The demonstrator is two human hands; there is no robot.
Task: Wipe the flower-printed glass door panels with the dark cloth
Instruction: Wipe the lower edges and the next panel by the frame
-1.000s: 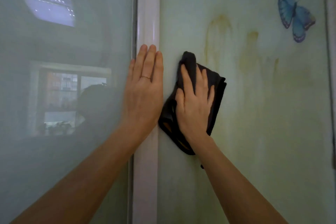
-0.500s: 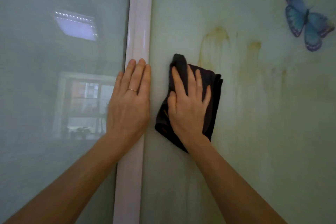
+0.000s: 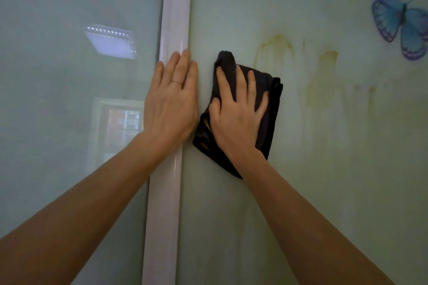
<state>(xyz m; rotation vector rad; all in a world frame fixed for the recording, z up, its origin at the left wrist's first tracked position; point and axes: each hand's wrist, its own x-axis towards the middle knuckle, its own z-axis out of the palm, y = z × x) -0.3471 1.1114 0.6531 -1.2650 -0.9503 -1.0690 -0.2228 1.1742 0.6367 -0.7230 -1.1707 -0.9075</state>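
Cloth (image 3: 269,104), dark, near black, folded into a thick pad of several layers. The long axis runs up and down, roughly parallel to the white frame post (image 3: 171,7). A bunched corner points upward at the top, and a lower corner tapers downward under the wrist. Stacked fold edges show on the side away from the post. Small yellow flecks show at the edge nearest the post. The pad lies flat against the right glass panel (image 3: 324,169), just right of the post and not touching it.

Right hand (image 3: 238,118): palm down on the cloth, fingers straight and spread, pointing up, pressing the pad to the glass. Nothing is gripped.

Left hand (image 3: 172,104): laid flat across the post, fingers straight and close together, pointing up, holding nothing. A thin ring (image 3: 177,81) sits on one finger.

Right glass panel: pale green, frosted. Yellowish drip streaks (image 3: 275,51) lie right of the cloth, farther from the post. A blue butterfly print (image 3: 398,18) sits high up, well away from the post.

Left glass panel (image 3: 58,122), left of the post: carries a lamp reflection (image 3: 111,41) and a window reflection (image 3: 118,120).
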